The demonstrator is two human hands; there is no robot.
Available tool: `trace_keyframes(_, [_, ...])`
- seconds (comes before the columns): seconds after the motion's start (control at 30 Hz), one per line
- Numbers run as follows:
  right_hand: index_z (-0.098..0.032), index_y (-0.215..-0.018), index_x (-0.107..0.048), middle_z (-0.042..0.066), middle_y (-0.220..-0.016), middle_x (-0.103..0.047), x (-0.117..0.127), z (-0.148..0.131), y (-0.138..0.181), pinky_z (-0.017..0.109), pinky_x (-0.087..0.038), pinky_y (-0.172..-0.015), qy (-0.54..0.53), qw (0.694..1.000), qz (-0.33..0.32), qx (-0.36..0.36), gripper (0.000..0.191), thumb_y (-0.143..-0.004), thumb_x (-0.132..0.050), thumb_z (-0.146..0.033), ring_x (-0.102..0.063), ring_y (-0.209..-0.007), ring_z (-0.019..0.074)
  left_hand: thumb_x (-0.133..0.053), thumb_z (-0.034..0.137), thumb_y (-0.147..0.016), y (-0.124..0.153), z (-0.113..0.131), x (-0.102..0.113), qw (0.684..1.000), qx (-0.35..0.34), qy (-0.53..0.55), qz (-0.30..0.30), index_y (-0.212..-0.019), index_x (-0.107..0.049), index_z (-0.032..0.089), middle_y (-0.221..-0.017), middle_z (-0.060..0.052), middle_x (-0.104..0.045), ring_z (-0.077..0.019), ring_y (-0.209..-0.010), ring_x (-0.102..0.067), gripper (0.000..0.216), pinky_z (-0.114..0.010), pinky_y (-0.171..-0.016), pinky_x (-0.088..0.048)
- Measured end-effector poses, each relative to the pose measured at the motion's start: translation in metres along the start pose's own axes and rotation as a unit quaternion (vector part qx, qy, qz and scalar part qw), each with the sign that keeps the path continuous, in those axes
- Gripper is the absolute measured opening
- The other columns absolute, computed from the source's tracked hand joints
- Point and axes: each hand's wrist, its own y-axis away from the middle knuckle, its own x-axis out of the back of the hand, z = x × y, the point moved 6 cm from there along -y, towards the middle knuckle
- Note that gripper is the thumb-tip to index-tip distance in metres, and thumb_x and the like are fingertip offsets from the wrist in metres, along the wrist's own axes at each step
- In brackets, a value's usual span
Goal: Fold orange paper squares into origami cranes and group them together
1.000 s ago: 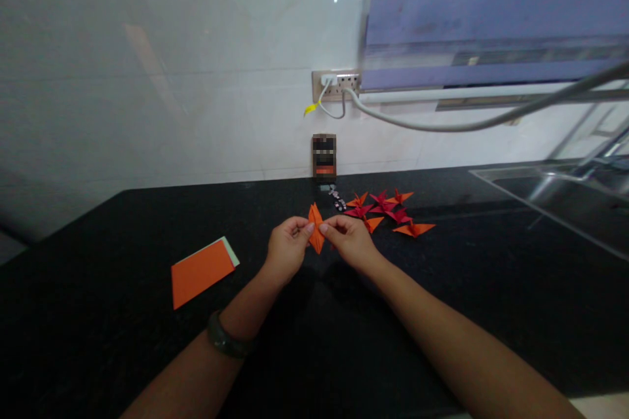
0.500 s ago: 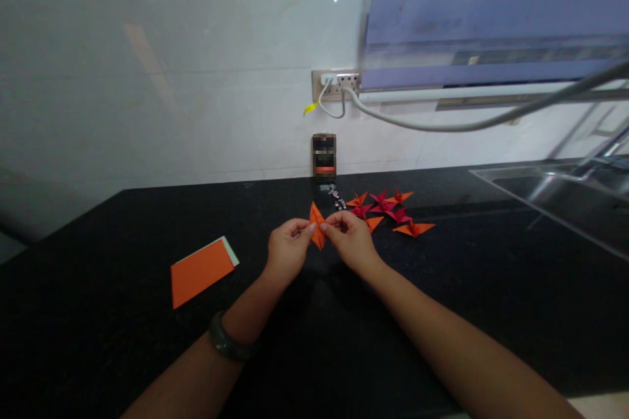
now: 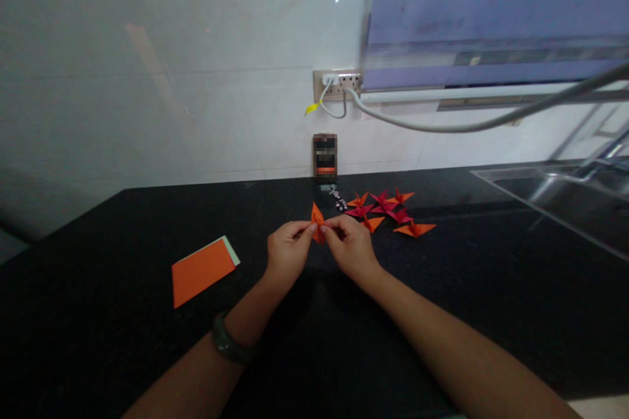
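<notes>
My left hand (image 3: 285,250) and my right hand (image 3: 348,245) meet over the black countertop (image 3: 122,340), both pinching a small folded orange paper piece (image 3: 317,220) between thumb and fingertips. The piece stands upright with its pointed tip above my fingers, and its lower part is hidden behind them. A dark band sits on my left wrist. Just behind my right hand lies a cluster of several finished red and orange folded paper shapes (image 3: 388,209).
A stack of orange paper sheets (image 3: 202,270) lies flat to the left. A small dark box (image 3: 325,156) stands against the white wall under a socket (image 3: 337,84) with cables. A steel sink (image 3: 565,200) sits at the right.
My hands have pressed closer together on the orange piece, so less of it shows below my fingers. It has turned slightly.
</notes>
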Motion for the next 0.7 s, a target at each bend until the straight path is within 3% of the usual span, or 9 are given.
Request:
trace_keyframes(0.17, [-0.017,-0.065,-0.056,0.001,-0.062,-0.056,0.006,0.001,-0.002,0.023,-0.039,-0.054,0.058,0.997,0.041,-0.012,0.012,-0.075,-0.05,-0.02,-0.051,-0.057,0.0121,-0.051,0.024,-0.076,0.006,0.012,-0.006,0.993,-0.087,-0.064,-0.044,-0.083,-0.068,0.018,-0.078,-0.004,-0.069,-0.0154,-0.072,-0.063,0.019,-0.026,-0.068,-0.048])
trace_keyframes(0.47, [-0.017,-0.072,-0.06,0.005,-0.068,-0.059,0.004,-0.012,0.002,0.026,-0.042,-0.062,0.127,0.985,0.005,0.116,0.015,-0.079,-0.047,-0.018,-0.053,-0.067,0.0148,-0.051,0.028,-0.076,0.006,-0.003,-0.011,0.998,0.007,0.018,-0.066,-0.083,-0.065,0.017,-0.075,-0.004,-0.068,-0.0155,-0.068,-0.064,0.019,-0.026,-0.065,-0.049])
trace_keyframes(0.7, [-0.015,-0.082,-0.065,0.009,-0.079,-0.062,-0.004,-0.02,0.008,0.025,-0.045,-0.07,0.161,0.971,-0.033,0.172,0.024,-0.084,-0.041,-0.018,-0.056,-0.076,0.0154,-0.051,0.027,-0.076,0.006,-0.007,-0.011,0.998,0.021,0.011,-0.059,-0.081,-0.065,0.016,-0.074,-0.004,-0.068,-0.0158,-0.067,-0.063,0.019,-0.026,-0.064,-0.049])
